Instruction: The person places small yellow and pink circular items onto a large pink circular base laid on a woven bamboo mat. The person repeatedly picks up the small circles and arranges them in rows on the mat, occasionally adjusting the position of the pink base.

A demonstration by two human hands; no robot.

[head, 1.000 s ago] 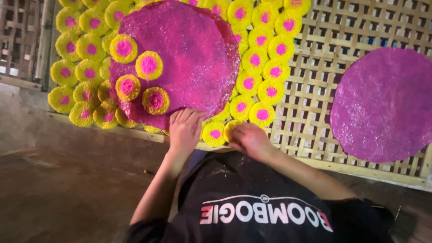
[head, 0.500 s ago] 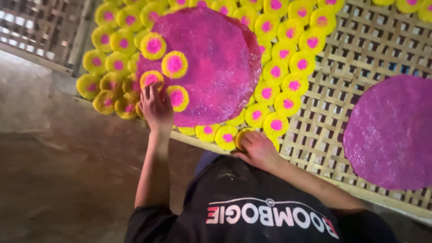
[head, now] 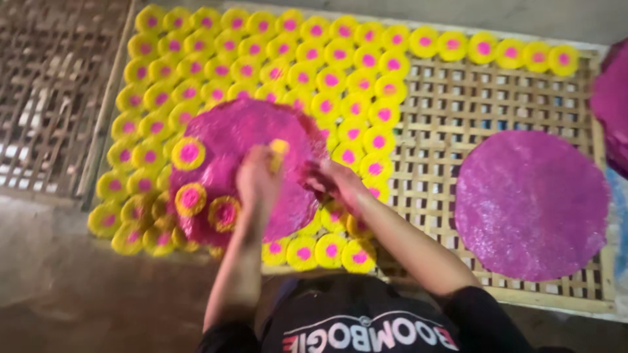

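Note:
My left hand (head: 257, 182) is over a large round pink sheet (head: 229, 140) and pinches a small yellow disc (head: 279, 146) at its fingertips. My right hand (head: 335, 183) is at the sheet's right edge, fingers touching it; blur hides whether it grips. Three small yellow discs with pink centres (head: 188, 153) lie on the sheet's left part. The sheet lies on top of many rows of the same yellow discs (head: 314, 68) spread over a bamboo lattice tray (head: 458, 98).
A second round pink sheet (head: 531, 204) lies on the tray's right half, and a third (head: 611, 98) shows at the right edge. Another lattice rack (head: 52, 98) stands to the left. Dark wet floor (head: 78, 294) runs along the near side.
My left hand moved from the discs at the sheet's left edge to its middle and now holds a yellow disc. My right hand left the tray's near edge for the sheet's right edge.

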